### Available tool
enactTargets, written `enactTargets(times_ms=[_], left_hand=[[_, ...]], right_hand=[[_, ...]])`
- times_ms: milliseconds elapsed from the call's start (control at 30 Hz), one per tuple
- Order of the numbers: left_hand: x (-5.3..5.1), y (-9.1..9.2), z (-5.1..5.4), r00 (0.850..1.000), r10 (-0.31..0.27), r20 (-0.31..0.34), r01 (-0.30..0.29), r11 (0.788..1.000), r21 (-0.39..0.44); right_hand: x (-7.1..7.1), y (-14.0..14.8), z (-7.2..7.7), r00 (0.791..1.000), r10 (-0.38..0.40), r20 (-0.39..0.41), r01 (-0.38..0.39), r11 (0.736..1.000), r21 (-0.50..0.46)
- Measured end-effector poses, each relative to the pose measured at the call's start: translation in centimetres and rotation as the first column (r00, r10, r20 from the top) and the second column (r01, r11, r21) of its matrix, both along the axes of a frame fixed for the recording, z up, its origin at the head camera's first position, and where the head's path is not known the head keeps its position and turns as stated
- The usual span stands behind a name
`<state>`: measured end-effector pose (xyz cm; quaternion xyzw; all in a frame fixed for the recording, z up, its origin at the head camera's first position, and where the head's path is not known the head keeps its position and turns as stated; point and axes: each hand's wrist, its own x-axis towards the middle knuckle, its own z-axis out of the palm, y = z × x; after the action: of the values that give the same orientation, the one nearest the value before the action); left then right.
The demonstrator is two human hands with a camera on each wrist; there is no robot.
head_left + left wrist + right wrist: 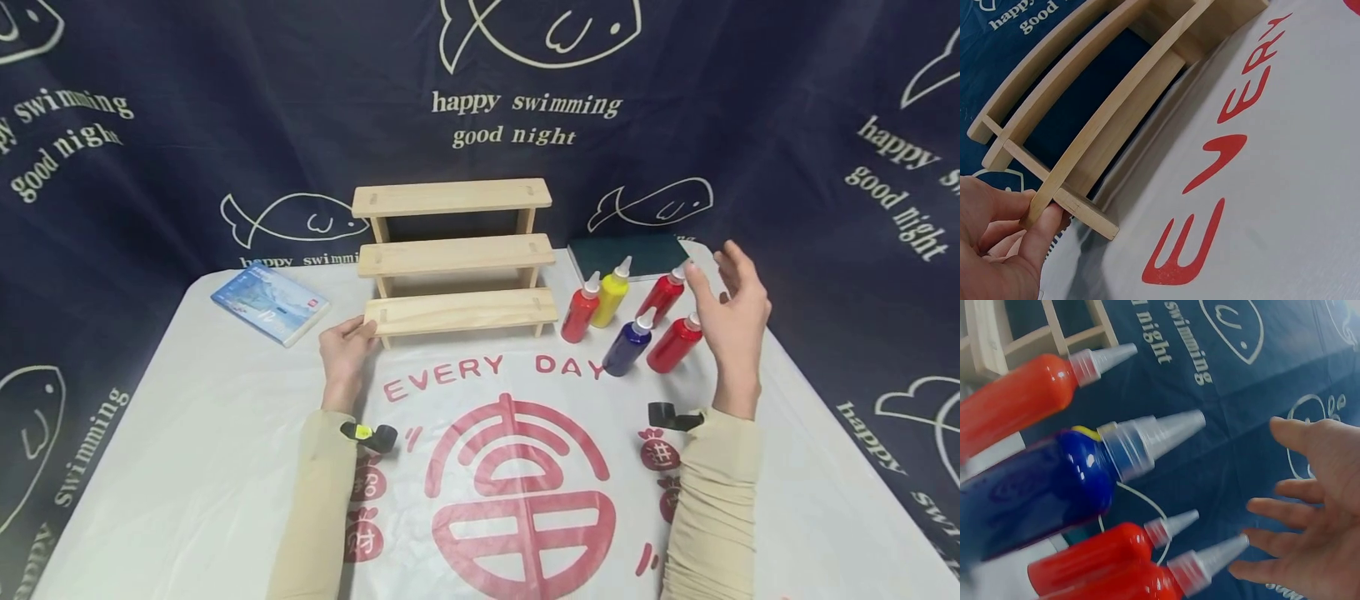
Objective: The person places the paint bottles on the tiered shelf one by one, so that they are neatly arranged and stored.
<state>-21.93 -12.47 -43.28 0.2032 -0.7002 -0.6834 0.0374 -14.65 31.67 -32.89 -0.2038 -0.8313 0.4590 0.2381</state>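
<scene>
A three-step wooden shelf (457, 310) stands at the back of the table. My left hand (347, 354) pinches the left end of its lowest board, thumb and fingers on either side of the wood, as the left wrist view shows. To the shelf's right stand squeeze bottles with pointed white caps: an orange-red bottle (580, 315), a yellow bottle (611, 298), a blue bottle (627, 348) and two red bottles (675, 345). Beside the red ones my right hand (737, 321) is raised with fingers spread, holding nothing; in the right wrist view the fingers lie near a red bottle's cap.
A blue-and-white boxed book (270, 302) lies at the table's left. Behind the bottles lies a dark green flat board or book (630, 255). The white tablecloth (187, 467) carries red print, and a dark blue curtain (300, 108) hangs close behind the table.
</scene>
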Motion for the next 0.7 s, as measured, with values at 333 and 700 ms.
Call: enactTargets(times_ms=[333,700], left_hand=[[0.1,0.1,0.3,1.000,0.010,-0.001,-0.010,0.999,0.033],[0.0,0.1,0.3,1.000,0.009,0.012,-0.010,0.999,0.053]], right_hand=[[1.0,2.6,-0.9,0.956,0.222,0.190,-0.223,0.975,-0.014],[1.3,4.9,-4.8,0.876,0.366,0.314,-0.390,0.921,0.013]])
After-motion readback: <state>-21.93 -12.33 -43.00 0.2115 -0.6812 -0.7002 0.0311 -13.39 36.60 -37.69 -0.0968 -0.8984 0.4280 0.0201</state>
